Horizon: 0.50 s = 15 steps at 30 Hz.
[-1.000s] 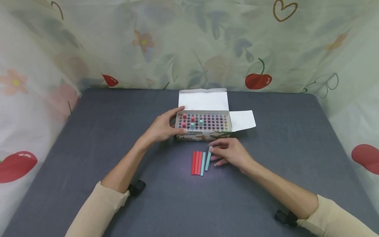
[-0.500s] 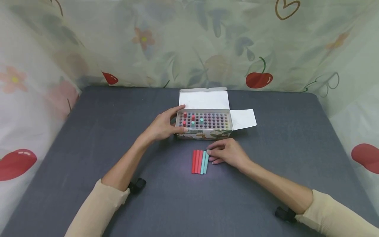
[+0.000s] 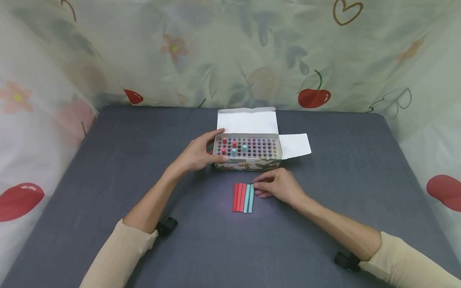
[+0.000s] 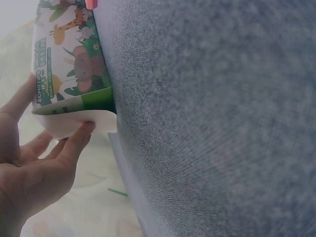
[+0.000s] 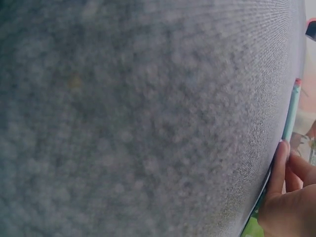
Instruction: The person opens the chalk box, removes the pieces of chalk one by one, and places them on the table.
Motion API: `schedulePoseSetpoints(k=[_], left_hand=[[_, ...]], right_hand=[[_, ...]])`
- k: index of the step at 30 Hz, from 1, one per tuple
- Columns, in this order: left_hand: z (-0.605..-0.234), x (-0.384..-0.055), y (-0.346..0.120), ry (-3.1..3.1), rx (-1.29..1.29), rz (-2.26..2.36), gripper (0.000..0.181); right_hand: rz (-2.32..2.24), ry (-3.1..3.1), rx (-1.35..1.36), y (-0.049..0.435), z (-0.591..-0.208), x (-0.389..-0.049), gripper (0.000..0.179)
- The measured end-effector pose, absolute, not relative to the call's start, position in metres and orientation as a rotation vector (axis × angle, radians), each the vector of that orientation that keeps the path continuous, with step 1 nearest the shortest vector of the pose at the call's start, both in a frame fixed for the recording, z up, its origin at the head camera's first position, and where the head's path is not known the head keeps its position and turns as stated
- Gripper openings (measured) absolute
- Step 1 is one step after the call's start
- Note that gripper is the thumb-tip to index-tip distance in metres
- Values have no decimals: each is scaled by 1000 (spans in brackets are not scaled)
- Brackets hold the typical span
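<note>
A printed cardboard chalk box [image 3: 248, 165] stands open on the table, its top a grid of round holes with a few red and teal chalk ends sticking up at the left. My left hand [image 3: 196, 154] grips the box's left end, thumb at the front and fingers at the end and back. In front of the box, three red chalk sticks [image 3: 238, 198] and a teal chalk stick [image 3: 246, 199] lie side by side. My right hand [image 3: 281, 187] pinches the upper end of another teal chalk stick [image 3: 251, 200], the rightmost in the row.
The box's white lid [image 3: 247, 121] is folded back behind it, and a white side flap [image 3: 295, 146] sticks out to the right. Dark grey cloth covers the table [image 3: 144, 132]. A patterned curtain [image 3: 230, 52] hangs behind and at both sides.
My right hand has moved slightly left, bringing the slanted rightmost teal stick down beside the other teal one. My left hand has stayed on the box.
</note>
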State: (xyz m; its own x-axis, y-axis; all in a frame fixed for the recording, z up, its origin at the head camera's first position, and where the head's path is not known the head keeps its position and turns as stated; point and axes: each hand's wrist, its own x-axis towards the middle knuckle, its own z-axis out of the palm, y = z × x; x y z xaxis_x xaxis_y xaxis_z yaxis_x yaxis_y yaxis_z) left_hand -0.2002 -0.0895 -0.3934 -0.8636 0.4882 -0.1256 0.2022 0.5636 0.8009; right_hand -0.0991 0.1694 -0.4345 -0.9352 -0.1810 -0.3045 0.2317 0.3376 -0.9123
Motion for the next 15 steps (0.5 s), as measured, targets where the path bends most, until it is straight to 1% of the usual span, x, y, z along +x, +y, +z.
schedulePoseSetpoints(k=[9,15], left_hand=[[-394,-201,-89,2467,564,1211,87],[-394,-200,-89,2459,559,1217,87]], right_hand=[[-1641,2245,3,169,-431,-101,16],[-1595,2233,-145,164,-425,-100,18]])
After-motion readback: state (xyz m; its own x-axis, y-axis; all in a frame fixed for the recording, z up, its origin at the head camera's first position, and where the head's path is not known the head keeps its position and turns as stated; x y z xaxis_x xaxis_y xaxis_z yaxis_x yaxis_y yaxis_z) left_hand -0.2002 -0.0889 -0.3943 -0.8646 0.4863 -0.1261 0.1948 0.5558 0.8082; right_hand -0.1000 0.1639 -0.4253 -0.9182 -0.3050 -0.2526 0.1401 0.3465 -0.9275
